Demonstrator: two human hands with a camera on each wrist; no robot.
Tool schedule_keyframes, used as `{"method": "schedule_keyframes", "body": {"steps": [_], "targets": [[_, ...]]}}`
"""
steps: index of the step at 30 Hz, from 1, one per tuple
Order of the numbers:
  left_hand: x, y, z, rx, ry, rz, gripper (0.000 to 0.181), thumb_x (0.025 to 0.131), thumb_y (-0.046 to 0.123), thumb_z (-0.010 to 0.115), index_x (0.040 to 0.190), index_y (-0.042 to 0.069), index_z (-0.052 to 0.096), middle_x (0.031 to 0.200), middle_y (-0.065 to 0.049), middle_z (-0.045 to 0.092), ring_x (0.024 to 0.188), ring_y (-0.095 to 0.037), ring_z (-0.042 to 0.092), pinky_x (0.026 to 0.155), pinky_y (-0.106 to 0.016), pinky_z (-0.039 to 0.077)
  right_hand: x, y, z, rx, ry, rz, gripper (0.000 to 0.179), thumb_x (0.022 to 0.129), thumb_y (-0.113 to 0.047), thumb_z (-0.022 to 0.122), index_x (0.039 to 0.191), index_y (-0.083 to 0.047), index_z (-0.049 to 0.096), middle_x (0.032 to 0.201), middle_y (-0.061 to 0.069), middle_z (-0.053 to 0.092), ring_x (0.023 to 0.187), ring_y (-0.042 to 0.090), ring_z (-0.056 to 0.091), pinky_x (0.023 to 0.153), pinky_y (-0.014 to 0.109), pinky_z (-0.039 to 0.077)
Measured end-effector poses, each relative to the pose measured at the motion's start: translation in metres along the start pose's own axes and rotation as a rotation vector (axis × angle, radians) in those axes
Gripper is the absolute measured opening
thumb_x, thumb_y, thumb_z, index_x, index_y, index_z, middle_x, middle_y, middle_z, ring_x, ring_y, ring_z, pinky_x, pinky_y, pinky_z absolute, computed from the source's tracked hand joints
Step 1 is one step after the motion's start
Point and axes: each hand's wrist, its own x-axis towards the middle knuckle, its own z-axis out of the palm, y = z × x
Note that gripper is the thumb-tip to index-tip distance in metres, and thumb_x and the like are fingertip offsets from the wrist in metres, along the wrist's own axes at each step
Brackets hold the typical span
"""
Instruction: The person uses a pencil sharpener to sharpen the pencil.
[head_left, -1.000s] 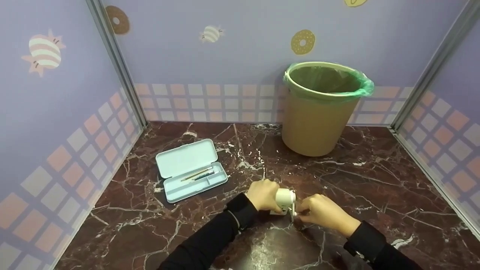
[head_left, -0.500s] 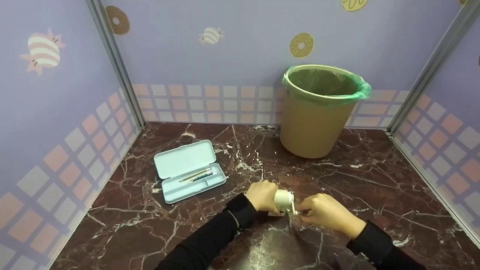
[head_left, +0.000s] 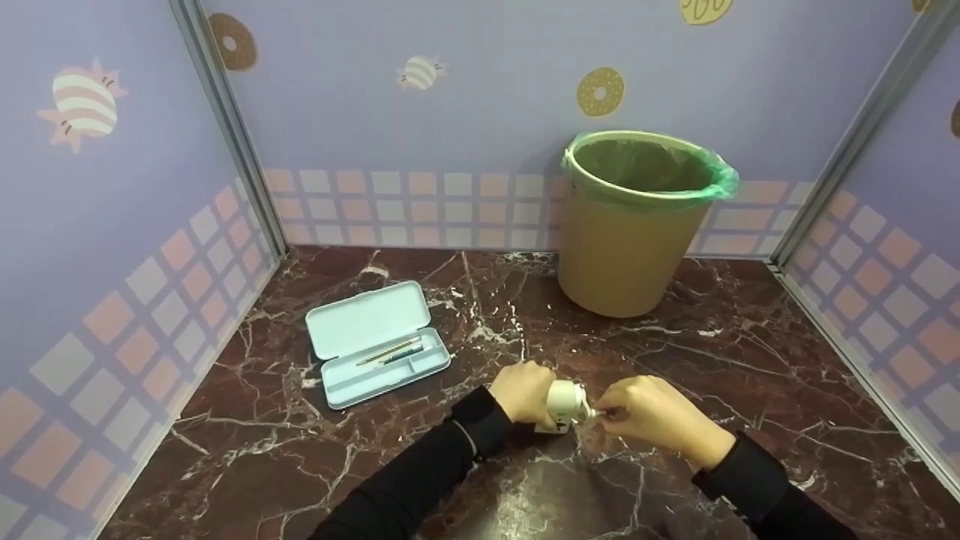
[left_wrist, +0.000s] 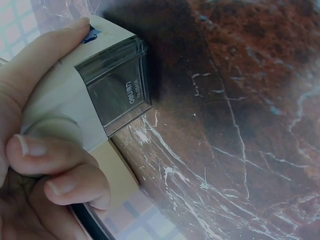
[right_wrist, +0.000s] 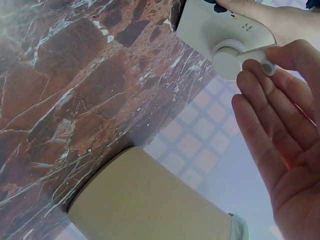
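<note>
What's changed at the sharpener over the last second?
The crank on the sharpener has swung upward, the right hand turning it. No new grip or release. The left hand still holds the sharpener; the open pencil case and bin stayed put.

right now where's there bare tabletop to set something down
Tabletop looks bare between trash bin, right hand and right wall, and left-front between open pencil case, left wall and left sleeve. Crowded: the middle, left hand on pencil sharpener, right hand on its crank, pale specks behind.
</note>
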Motion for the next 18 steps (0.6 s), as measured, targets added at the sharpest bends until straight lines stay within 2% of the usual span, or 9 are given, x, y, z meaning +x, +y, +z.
{"method": "schedule_keyframes", "body": {"steps": [8, 18], "targets": [[0.0009, -0.0018, -0.0002, 0.018, 0.001, 0.026, 0.046, 0.061, 0.043, 0.093, 0.092, 0.014, 0.074, 0.087, 0.000, 0.077, 0.079, -0.018, 0.073, 0.067, -0.033, 0.060, 0.0024, 0.0017, -0.0020, -0.001, 0.028, -0.002, 0.013, 0.074, -0.007, 0.085, 0.085, -0.013, 0.080, 0.074, -0.005, 0.072, 0.062, 0.004, 0.063, 0.058, 0.019, 0.052], [0.0015, -0.0020, -0.0022, 0.013, -0.019, 0.046, 0.045, 0.061, 0.043, 0.092, 0.090, 0.015, 0.074, 0.086, 0.000, 0.076, 0.076, -0.017, 0.072, 0.066, -0.032, 0.060, -0.0003, 0.0002, -0.0029, -0.046, 0.018, 0.005, 0.013, 0.075, -0.010, 0.086, 0.086, -0.014, 0.080, 0.080, -0.003, 0.075, 0.067, 0.009, 0.069, 0.063, 0.026, 0.057]]}}
